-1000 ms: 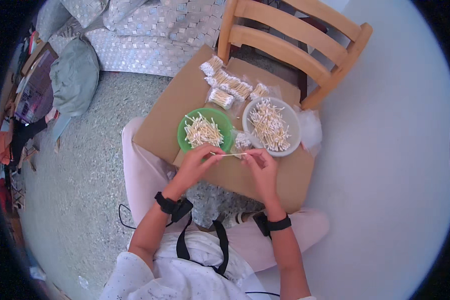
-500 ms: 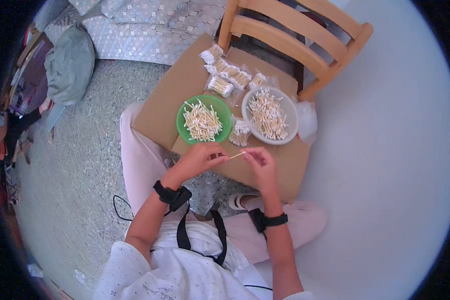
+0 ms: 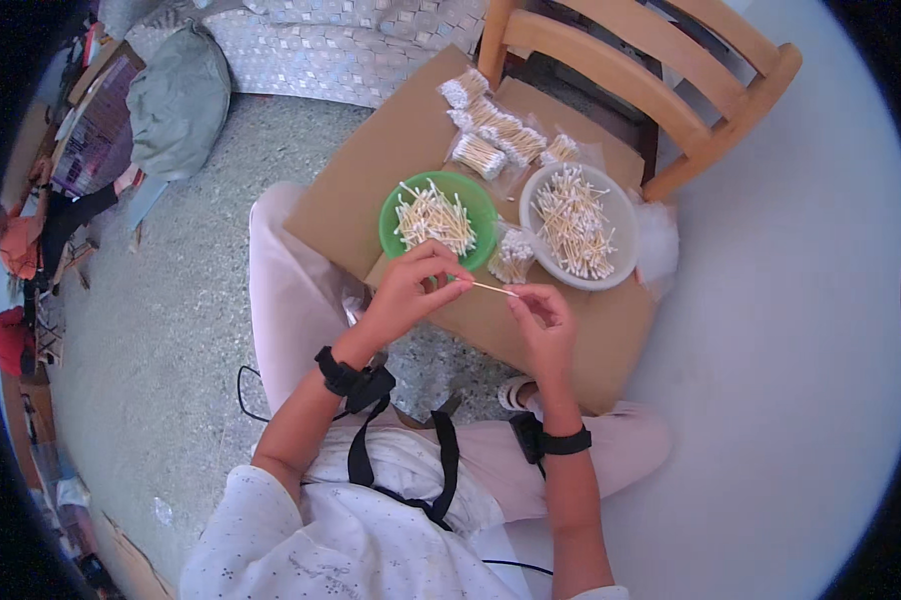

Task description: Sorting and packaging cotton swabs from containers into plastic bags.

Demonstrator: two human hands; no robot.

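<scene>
Between my two hands a single cotton swab (image 3: 493,288) is stretched, held near both ends. My left hand (image 3: 421,290) pinches one end, just in front of the green bowl (image 3: 389,215). The other end sits between the fingertips of my right hand (image 3: 545,322), over the near part of the cardboard. Loose cotton swabs (image 3: 436,218) fill the green bowl, and more swabs (image 3: 574,222) lie heaped in a white bowl (image 3: 624,262) to its right. A clear bag of swabs (image 3: 513,256) rests between the bowls.
Several bagged swab bundles (image 3: 496,130) lie behind the bowls on the cardboard (image 3: 371,165). A wooden chair back (image 3: 611,85) rises at the far right. Clear plastic bags (image 3: 659,240) sit beside the white bowl. A grey-green sack (image 3: 179,105) stands on the floor at left.
The swab has gone from slanting up toward my right hand to slanting slightly down toward it. The bowls and cardboard appear shifted right in view.
</scene>
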